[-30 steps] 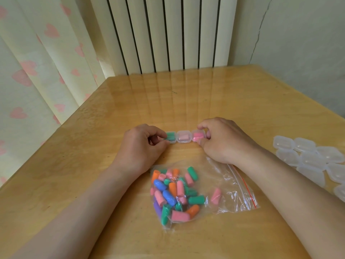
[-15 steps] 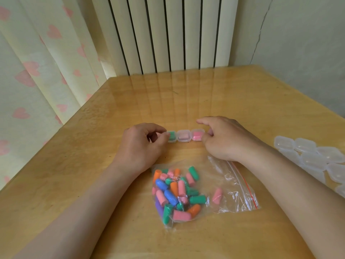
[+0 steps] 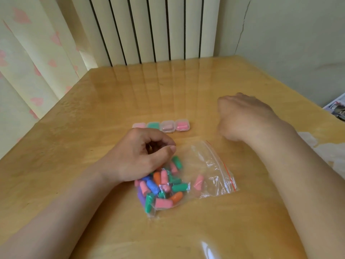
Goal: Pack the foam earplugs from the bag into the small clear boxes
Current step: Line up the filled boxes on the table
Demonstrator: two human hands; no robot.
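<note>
Four small clear boxes stand closed in a row mid-table: a pale pink one (image 3: 139, 125), a green one (image 3: 153, 125), a dusty pink one (image 3: 168, 126) and a bright pink one (image 3: 182, 125). In front of them lies the clear zip bag (image 3: 211, 165) with several earplugs (image 3: 162, 186) in pink, green, blue, orange and purple. My left hand (image 3: 138, 157) rests on the bag's left edge, fingers curled, thumb against the index tip, nothing visible in it. My right hand (image 3: 242, 116) hovers blurred to the right of the row, its fingers hidden.
Empty clear boxes (image 3: 328, 152) show as a pale blur at the table's right edge, behind my right forearm. A printed paper (image 3: 336, 109) lies beyond that edge. A radiator (image 3: 149, 28) and a curtain (image 3: 37, 53) stand behind the wooden table (image 3: 149, 86).
Both hands have let go of the row of boxes. The left hand drew back onto the bag; the right hand swung out to the right. A fourth box is now uncovered.
</note>
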